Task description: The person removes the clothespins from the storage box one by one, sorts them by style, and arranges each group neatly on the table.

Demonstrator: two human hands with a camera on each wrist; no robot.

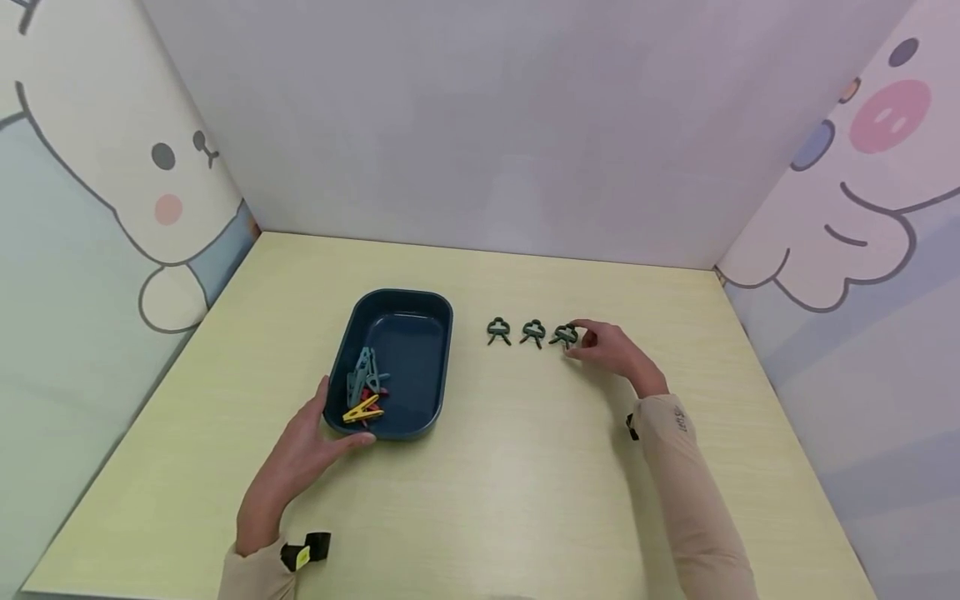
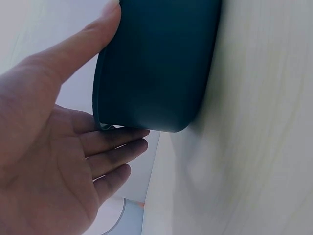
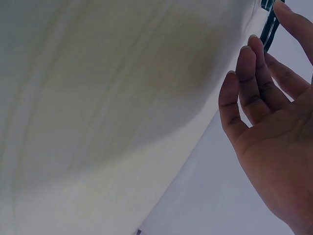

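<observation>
My right hand (image 1: 611, 348) pinches a dark green clip (image 1: 566, 335) between thumb and index finger, at the right end of a short row. To its left lie two matching green clips, the middle clip (image 1: 533, 332) and the left clip (image 1: 498, 330). In the right wrist view, the held clip (image 3: 269, 30) is partly cut off at the top edge. My left hand (image 1: 303, 446) rests against the near left corner of a dark blue tray (image 1: 444, 367), thumb on the end wall and fairly straight fingers along the side.
Inside the tray's left part lie blue-grey clothespins (image 1: 363, 375), a yellow clothespin (image 1: 363, 409) and a red one (image 1: 372, 393) partly covered. The light wooden table (image 1: 495, 500) meets a plain back wall (image 1: 480, 150); cartoon-printed walls flank both sides.
</observation>
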